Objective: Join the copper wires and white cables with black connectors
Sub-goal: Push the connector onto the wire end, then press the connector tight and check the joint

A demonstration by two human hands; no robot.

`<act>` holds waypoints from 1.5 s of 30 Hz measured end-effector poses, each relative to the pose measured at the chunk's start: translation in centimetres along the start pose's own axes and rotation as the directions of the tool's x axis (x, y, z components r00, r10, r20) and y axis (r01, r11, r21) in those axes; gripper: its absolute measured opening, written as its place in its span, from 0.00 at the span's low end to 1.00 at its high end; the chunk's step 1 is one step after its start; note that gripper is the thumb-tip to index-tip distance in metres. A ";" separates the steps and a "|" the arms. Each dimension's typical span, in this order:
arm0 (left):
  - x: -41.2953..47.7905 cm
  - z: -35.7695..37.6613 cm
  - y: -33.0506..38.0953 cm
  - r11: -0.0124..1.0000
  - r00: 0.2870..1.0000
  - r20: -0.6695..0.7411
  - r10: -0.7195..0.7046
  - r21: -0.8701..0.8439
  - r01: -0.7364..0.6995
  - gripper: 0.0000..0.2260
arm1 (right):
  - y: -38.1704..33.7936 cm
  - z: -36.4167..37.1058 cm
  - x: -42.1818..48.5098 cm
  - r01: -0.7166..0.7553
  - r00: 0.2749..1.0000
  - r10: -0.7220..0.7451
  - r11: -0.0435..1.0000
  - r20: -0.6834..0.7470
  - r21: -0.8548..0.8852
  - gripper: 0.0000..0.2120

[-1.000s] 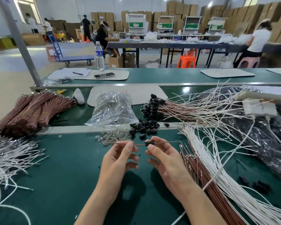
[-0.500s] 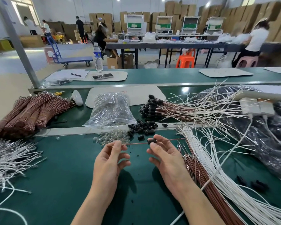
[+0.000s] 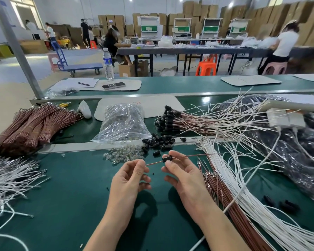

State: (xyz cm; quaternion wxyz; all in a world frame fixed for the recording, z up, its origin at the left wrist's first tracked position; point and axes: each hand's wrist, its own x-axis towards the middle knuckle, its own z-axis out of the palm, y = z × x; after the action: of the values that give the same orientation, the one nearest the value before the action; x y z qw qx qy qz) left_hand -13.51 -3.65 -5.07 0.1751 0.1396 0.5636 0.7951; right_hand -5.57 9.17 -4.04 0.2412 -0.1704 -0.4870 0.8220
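Observation:
My right hand (image 3: 184, 176) pinches a small black connector (image 3: 166, 158) threaded on a thin copper wire (image 3: 194, 155) that runs out to the right. My left hand (image 3: 130, 178) pinches the wire's left end just short of the connector. Both hands hover above the green mat (image 3: 71, 196). A loose heap of black connectors (image 3: 159, 141) lies just beyond the hands. Bundles of copper wires (image 3: 223, 194) and white cables (image 3: 243, 187) fan out at my right.
Tied copper wire bundles (image 3: 31, 125) and white cables (image 3: 9, 180) lie at the left. A clear plastic bag (image 3: 123, 124), small glass bulbs (image 3: 123, 155), joined wires with black connectors (image 3: 170, 118), a black plastic bag (image 3: 297, 151) and a white power strip (image 3: 286, 120) crowd the back and right.
The copper wire has slid rightward through the connector. My left hand has drawn in toward my right hand, and only a short piece of wire shows between them.

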 end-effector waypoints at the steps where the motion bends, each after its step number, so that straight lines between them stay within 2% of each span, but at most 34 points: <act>1: 0.0 0.0 0.0 1.000 1.000 0.005 0.001 0.008 -0.001 0.11 | 0.0 0.0 0.0 -0.001 1.000 0.001 1.000 0.002 0.004 0.14; 9: -0.1 0.0 0.1 0.999 0.999 0.038 0.017 0.049 -0.019 0.06 | 0.0 0.2 -0.3 -0.019 0.998 0.021 0.999 0.056 -0.029 0.11; 14: 0.0 0.0 0.0 1.000 1.000 -0.022 0.008 0.027 -0.007 0.09 | -0.4 -0.1 0.0 -0.018 1.000 0.018 0.999 -0.008 0.044 0.16; 19: 0.0 0.1 0.1 0.999 1.000 -0.022 -0.006 0.036 0.006 0.12 | -0.3 0.1 -0.1 -0.036 0.999 0.034 0.997 0.029 0.072 0.16; 25: -0.3 0.2 0.1 0.996 1.000 0.021 0.015 0.086 -0.016 0.08 | -0.9 -0.1 0.1 -0.050 0.998 0.038 0.944 0.044 0.327 0.15; 29: -0.3 0.2 0.1 0.995 0.999 0.030 0.014 0.099 -0.017 0.09 | -1.6 -0.8 0.4 -0.003 1.000 0.009 0.917 -0.013 0.398 0.13; 32: -0.5 0.2 0.1 0.990 0.999 0.046 0.017 0.142 -0.023 0.13 | -2.8 -2.0 0.6 0.115 0.992 -0.085 0.920 -0.096 0.375 0.13; 34: -0.7 0.3 0.0 0.981 0.997 0.071 0.029 0.190 -0.042 0.15 | -4.2 -3.6 0.8 0.254 0.960 -0.193 0.906 -0.204 0.339 0.12; 37: -1.4 0.8 -0.1 0.940 0.990 0.124 0.061 0.326 -0.098 0.14 | -5.9 -6.6 0.7 0.423 0.861 -0.274 0.854 -0.428 0.302 0.11; 40: -1.7 2.6 -0.5 0.859 0.978 0.193 0.081 0.484 -0.167 0.11 | -6.1 -8.7 0.7 0.496 0.764 -0.251 0.818 -0.594 0.292 0.11; 45: 0.1 9.0 -1.0 0.665 0.901 0.432 -0.032 0.683 -0.304 0.09 | -6.2 -9.2 1.0 0.558 0.656 -0.272 0.803 -0.705 0.210 0.11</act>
State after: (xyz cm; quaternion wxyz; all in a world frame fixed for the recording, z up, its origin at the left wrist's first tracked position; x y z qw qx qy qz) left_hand -9.70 4.29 -3.13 0.1561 0.4033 0.7732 0.4637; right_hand -0.28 18.85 -2.91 0.6085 -0.2681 -0.2168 0.7147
